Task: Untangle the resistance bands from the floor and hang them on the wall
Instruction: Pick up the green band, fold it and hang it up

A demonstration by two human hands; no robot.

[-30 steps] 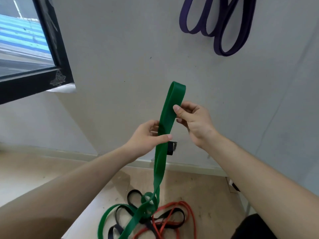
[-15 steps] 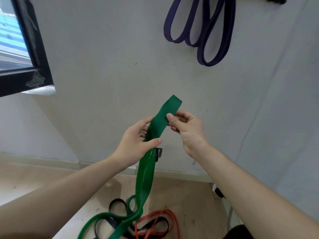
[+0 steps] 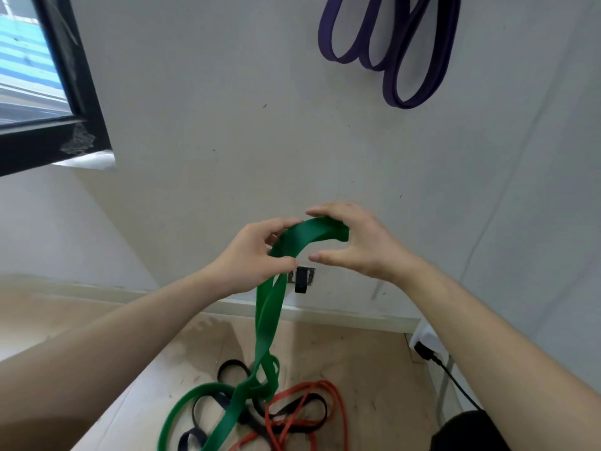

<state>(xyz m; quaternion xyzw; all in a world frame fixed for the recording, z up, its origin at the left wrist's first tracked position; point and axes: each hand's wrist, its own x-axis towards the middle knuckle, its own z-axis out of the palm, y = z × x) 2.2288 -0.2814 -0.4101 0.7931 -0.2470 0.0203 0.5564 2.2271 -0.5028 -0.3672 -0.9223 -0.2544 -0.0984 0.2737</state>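
Green band: light, soft, stretchy; lower end caught in floor tangle.
Left hand: pinches it below the fold.
Right hand: fingers curl over the fold.

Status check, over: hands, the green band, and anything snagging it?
Left hand grips green band; right hand cupped over its top fold, grip unclear. Lower end tangled with black band and red band on floor.
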